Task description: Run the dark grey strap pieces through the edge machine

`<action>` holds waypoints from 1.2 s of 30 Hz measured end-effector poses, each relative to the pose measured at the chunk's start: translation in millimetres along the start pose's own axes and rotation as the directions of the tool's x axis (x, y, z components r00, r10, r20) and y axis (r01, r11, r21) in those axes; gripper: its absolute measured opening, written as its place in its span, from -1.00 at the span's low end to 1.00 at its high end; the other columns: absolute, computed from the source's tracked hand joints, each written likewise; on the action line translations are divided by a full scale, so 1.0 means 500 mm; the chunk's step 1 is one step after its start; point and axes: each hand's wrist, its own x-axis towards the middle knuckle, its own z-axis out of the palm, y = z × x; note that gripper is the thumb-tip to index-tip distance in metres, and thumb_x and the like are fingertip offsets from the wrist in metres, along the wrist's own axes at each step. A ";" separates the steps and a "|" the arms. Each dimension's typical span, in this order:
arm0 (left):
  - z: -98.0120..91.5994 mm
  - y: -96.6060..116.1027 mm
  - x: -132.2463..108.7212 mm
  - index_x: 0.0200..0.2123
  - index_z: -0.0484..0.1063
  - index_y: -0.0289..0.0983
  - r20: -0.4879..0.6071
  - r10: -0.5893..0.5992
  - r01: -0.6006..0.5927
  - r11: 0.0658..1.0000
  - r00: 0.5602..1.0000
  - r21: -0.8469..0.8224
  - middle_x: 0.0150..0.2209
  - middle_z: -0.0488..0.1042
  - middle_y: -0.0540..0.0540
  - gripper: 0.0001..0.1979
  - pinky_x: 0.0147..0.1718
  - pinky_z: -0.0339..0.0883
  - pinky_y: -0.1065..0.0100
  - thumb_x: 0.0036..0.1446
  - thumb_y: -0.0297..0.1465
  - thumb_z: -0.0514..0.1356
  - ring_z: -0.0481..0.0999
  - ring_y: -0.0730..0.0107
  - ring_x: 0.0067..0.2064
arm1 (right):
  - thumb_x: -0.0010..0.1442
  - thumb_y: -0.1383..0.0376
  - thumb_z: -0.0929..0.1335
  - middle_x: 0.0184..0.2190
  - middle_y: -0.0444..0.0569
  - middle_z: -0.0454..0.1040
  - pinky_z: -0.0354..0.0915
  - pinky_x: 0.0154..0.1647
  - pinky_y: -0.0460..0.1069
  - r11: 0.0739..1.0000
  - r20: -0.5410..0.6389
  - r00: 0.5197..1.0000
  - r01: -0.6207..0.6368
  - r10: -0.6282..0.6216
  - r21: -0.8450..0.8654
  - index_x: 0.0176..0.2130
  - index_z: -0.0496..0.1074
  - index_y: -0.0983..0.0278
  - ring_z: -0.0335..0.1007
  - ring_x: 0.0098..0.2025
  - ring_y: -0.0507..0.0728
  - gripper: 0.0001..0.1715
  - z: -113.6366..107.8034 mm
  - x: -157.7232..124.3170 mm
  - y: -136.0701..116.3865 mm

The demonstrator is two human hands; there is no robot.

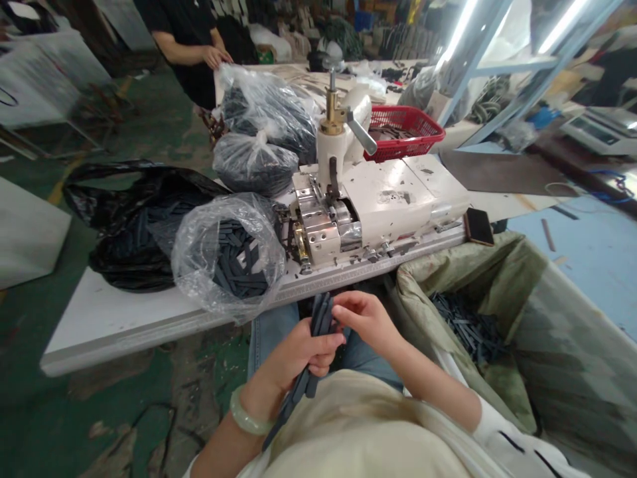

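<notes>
Workshop table [124,322] ahead; left hand [293,355] clutches dark strips [321,315], right hand [365,322] pinching.

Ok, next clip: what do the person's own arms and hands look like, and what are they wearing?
The left hand and right hand are bare, with no gloves. A pale green bangle circles the left wrist. The right sleeve is white with black markings. A cream top and blue jeans show below.

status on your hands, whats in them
Left grip shut on dark strips. Right grip touching them. Sewing machine ahead, not touching.
</notes>
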 end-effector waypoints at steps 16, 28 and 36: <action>-0.046 -0.008 -0.049 -0.35 0.46 -0.39 -0.062 0.060 -0.069 0.984 0.996 -0.162 -0.65 0.08 0.18 -0.67 -0.75 -0.21 0.59 -0.02 -0.21 0.34 -0.11 0.76 -0.71 | -0.04 0.13 0.51 -0.67 -0.15 0.42 0.42 -0.58 -0.17 0.951 -0.264 0.963 0.026 0.059 0.307 -0.43 0.58 0.34 0.34 -0.65 -0.06 -0.70 -0.011 0.045 -0.026; -0.027 -0.004 -0.042 -0.43 0.43 -0.37 -0.210 0.124 -0.141 0.988 0.970 -0.065 -0.67 0.09 0.19 -0.67 -0.74 -0.18 0.61 -0.04 -0.21 0.36 -0.07 0.76 -0.69 | -0.01 0.14 0.51 -0.66 -0.14 0.43 0.42 -0.58 -0.20 0.949 -0.235 0.970 0.013 0.064 0.314 -0.42 0.57 0.34 0.34 -0.64 -0.07 -0.71 -0.017 0.048 -0.017; -0.030 0.001 -0.034 -0.48 0.41 -0.37 -0.181 0.069 -0.087 0.992 0.981 -0.094 -0.69 0.07 0.19 -0.72 -0.75 -0.19 0.61 -0.04 -0.25 0.34 -0.09 0.76 -0.70 | 0.01 0.17 0.51 -0.31 -0.03 0.61 0.44 -0.46 -0.16 0.908 0.089 0.996 -0.046 0.010 0.416 -0.23 0.53 0.27 0.42 -0.54 -0.07 -0.68 -0.004 0.032 0.000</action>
